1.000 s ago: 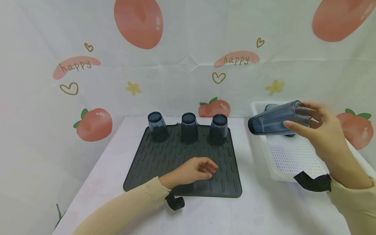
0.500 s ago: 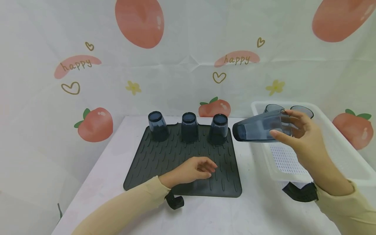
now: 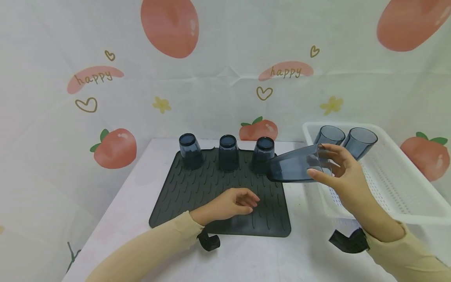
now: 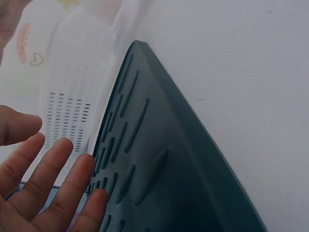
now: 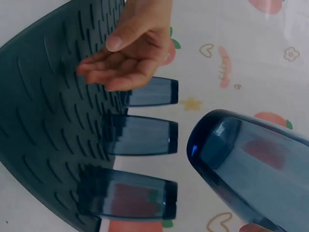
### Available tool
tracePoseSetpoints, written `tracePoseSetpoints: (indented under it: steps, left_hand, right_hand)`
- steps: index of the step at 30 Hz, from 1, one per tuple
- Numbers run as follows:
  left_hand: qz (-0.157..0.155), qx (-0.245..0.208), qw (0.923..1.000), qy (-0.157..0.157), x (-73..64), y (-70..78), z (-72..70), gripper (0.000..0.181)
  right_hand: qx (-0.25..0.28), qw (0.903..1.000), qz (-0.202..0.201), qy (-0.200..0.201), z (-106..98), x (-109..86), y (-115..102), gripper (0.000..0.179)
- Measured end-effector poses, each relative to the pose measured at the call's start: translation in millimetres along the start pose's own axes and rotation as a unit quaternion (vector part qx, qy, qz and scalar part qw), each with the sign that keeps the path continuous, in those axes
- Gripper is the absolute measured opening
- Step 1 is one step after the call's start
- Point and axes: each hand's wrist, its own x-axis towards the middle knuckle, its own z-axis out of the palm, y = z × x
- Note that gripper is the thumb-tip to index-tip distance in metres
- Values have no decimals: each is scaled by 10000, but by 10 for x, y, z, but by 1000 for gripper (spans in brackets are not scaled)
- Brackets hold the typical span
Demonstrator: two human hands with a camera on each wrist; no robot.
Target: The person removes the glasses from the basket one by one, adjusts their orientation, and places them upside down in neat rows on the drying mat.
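Observation:
A blue glass tumbler lies tilted in my right hand, its thick base pointing left and its mouth toward my palm. Thumb and fingers grip it near the rim, above the gap between mat and basket. In the right wrist view the tumbler fills the lower right. My left hand hovers over the dark drying mat, fingers loosely bent and holding nothing. Three upside-down glasses stand in a row along the mat's back edge: a left glass, a middle glass and a right glass.
To the right stands a white perforated basket. Inside it at the back lean two more blue glasses, one glass beside another glass. Behind the white table hangs a peach-printed cloth.
My right hand has carried the tumbler leftward and a little down, from over the basket to near the mat's right edge. The left hand stays nearly still. The two basket glasses are now more exposed.

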Motion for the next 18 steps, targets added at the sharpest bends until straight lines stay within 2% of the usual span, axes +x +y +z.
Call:
tracePoseSetpoints:
  steps: [4,10,18]
  left_hand:
    - [91,10,9999,56,2,-4,-20,29]
    - [248,87,9995,159,7,-8,-73,29]
    - [274,-87,9989,361,2,87,-156,33]
  right_hand:
    - [17,9999,94,-64,60,-22,24,59]
    - [-247,9995,156,-153,125,-51,77,60]
    - [-170,9990,313,-263,186,-78,137,61]
